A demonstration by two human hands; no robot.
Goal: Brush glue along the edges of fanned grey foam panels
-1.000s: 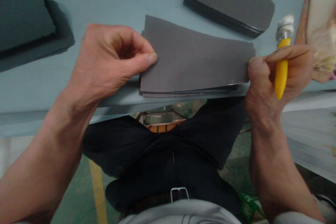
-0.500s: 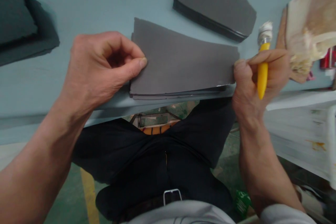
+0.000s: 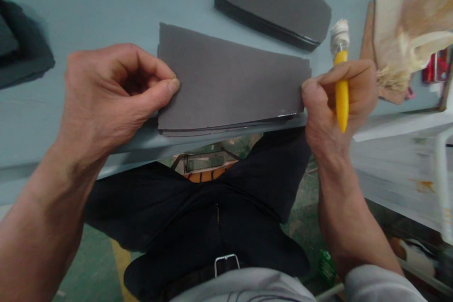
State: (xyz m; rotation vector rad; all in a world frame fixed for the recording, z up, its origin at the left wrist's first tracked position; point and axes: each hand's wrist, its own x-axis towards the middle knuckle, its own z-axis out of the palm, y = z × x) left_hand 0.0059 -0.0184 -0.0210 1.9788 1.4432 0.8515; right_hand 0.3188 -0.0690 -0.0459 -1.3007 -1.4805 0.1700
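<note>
A dark grey, tapered sheet (image 3: 233, 80) with a curved upper edge lies over several similar pieces at the table's front edge. My left hand (image 3: 120, 89) is closed, pinching the sheet's left edge between thumb and forefinger. At the opposite end, my right hand (image 3: 339, 99) has thumb and forefinger on the sheet's right edge. That same hand also holds a brush with a yellow handle (image 3: 341, 104), its whitish, caked head (image 3: 340, 33) pointing away from me. The lower fingers of both hands are partly hidden.
Behind the sheet sits a stack of similar grey pieces (image 3: 272, 0). Darker pieces (image 3: 24, 52) lie at the far left of the pale blue table (image 3: 106, 4). To the right are a glue-smeared pale container (image 3: 406, 23) on a brown board and a red object (image 3: 436, 66).
The whole view has shifted, so the table things appear further left. Both hands keep their grip on the sheet's ends, and the brush stays in my right hand.
</note>
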